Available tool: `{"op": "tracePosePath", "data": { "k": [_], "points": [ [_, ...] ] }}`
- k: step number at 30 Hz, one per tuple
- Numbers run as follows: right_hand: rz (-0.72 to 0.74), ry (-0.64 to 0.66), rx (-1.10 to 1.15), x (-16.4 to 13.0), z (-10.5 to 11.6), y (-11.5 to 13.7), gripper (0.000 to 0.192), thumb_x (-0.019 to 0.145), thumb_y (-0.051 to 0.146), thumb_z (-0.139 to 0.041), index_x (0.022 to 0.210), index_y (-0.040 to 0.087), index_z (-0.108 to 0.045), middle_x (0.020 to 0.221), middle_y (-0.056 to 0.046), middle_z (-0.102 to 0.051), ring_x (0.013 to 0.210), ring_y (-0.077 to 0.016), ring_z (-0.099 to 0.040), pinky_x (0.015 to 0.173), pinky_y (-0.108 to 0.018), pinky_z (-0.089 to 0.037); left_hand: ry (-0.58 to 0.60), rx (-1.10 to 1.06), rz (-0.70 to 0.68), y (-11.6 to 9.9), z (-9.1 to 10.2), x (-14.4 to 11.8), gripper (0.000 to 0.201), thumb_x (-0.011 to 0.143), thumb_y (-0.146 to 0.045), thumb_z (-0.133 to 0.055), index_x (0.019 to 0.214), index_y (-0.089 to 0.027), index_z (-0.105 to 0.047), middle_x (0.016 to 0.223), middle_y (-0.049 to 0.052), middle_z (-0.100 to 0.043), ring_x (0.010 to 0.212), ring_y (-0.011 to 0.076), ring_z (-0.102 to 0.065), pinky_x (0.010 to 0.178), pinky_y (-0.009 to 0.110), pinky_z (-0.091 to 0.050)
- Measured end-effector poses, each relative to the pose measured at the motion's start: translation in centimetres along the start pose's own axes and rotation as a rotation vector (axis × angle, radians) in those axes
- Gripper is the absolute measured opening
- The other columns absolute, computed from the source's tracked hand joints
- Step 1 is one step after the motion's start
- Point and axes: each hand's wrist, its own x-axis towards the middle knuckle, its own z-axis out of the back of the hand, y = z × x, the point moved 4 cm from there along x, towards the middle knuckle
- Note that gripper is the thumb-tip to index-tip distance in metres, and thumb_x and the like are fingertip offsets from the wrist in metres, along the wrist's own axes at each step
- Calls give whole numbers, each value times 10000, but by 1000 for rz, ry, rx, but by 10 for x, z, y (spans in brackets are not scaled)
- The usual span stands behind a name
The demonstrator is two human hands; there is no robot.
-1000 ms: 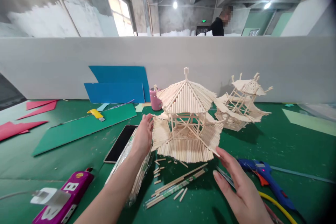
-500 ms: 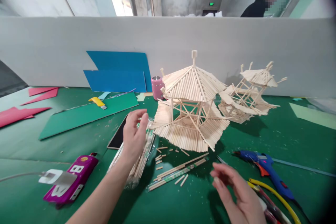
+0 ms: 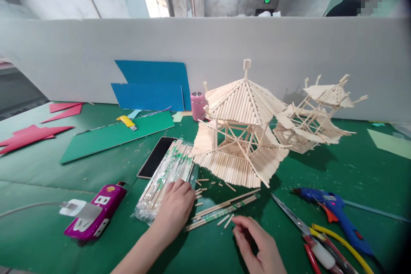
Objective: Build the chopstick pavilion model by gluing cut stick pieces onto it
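Stick packet [image 3: 163, 167]: long axis slants away rightward.
Pavilion [image 3: 240, 102]: points upward.
Left hand [image 3: 177, 202]: curled over packet, grip unclear.
Right hand [image 3: 257, 242]: curled near short sticks [image 3: 224, 219], pinch unclear.

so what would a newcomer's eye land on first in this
Likely the pale pavilion, right of centre on the green table, with a smaller one behind it to the right. Next, perhaps, the blue glue gun at lower right and the purple power strip at lower left. The left hand is over the stick pack, left of centre.
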Motion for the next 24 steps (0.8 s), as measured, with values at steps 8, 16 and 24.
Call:
{"op": "tracePosePath", "data": {
  "k": [8,16,24],
  "points": [
    [-33,-112,94,-4,-8,-10,172,832,300,-448,949,242,-559,760,-16,-599,647,-120,-591,610,-159,-461,134,157,-39,-1,-20,11,231,837,-159,-425,655,-161,-566,703,55,-577,750,224,-465,661,345,-288],
    [18,-156,86,-1,-7,-9,166,820,292,-461,944,257,-567,747,-5,-599,607,-111,-587,568,-156,-471,178,125,-16,-3,-13,20,265,821,-117,-401,626,-145,-578,674,68,-582,740,221,-503,671,350,-313],
    [185,-129,106,4,-1,11,187,785,240,-500,957,254,-573,726,-11,-591,550,-107,-552,505,-172,-448,249,-750,142,-50,6,3,108,693,-112,-510,625,-130,-592,639,27,-573,623,126,-521,580,229,-383]
  ]
}}
